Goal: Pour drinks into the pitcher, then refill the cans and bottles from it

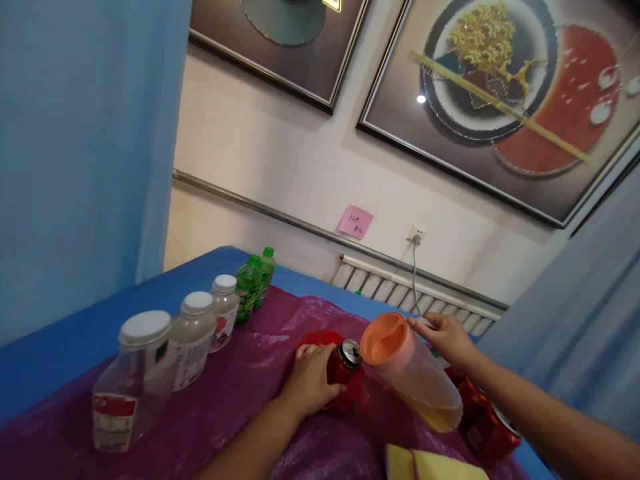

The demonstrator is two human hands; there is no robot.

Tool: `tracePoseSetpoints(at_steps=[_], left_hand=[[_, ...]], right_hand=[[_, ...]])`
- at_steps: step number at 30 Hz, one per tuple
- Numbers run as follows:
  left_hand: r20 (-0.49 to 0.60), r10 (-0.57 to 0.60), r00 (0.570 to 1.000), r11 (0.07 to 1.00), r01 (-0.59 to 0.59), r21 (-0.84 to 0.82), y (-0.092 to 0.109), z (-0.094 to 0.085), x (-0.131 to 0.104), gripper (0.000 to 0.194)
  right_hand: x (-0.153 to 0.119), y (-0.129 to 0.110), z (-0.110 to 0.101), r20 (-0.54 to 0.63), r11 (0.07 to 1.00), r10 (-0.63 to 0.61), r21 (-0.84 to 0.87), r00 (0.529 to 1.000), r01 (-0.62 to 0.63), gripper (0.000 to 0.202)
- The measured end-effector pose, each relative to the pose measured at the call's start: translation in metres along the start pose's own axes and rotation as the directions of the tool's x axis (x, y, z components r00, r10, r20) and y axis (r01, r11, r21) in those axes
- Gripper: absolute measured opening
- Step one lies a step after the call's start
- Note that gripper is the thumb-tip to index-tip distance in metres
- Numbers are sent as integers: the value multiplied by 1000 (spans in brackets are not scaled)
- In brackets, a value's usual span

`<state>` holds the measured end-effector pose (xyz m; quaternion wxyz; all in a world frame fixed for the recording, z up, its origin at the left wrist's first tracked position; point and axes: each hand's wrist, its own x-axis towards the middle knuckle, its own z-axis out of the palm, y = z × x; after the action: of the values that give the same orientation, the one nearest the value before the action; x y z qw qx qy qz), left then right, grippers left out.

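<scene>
My left hand [311, 379] is wrapped round a red can [342, 371] with a dark rim and silver top, above a red dish [320, 338] on the purple plastic sheet [240, 413]. Just right of the can, my right hand [447, 339] grips a clear pitcher [420, 387] by its handle. The pitcher has an orange lid and leans toward the can, its lid end close to the can's top. Some yellowish liquid lies low inside it.
Three clear jars with white lids [123, 400] and two green bottles [247, 290] line the left side. Red cans [493, 433] stand at the right, near a yellow cloth [435, 465]. Blue curtains [85, 147] hang at both sides; a radiator [385, 287] is behind.
</scene>
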<state>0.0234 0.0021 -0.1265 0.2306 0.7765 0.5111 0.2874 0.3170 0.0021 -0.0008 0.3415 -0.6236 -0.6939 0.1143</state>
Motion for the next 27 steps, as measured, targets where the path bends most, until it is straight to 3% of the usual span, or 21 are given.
tracePoseSetpoints(at_steps=[5, 27], left_hand=[[5, 0, 1000, 1000, 0, 3, 1, -1, 0, 69], [4, 7, 1000, 1000, -7, -12, 3, -3, -1, 69]], right_hand=[[-1, -1, 0, -5, 1000, 5, 6, 1000, -5, 59], [-2, 0, 1, -17, 1000, 15, -3, 1000, -15, 57]])
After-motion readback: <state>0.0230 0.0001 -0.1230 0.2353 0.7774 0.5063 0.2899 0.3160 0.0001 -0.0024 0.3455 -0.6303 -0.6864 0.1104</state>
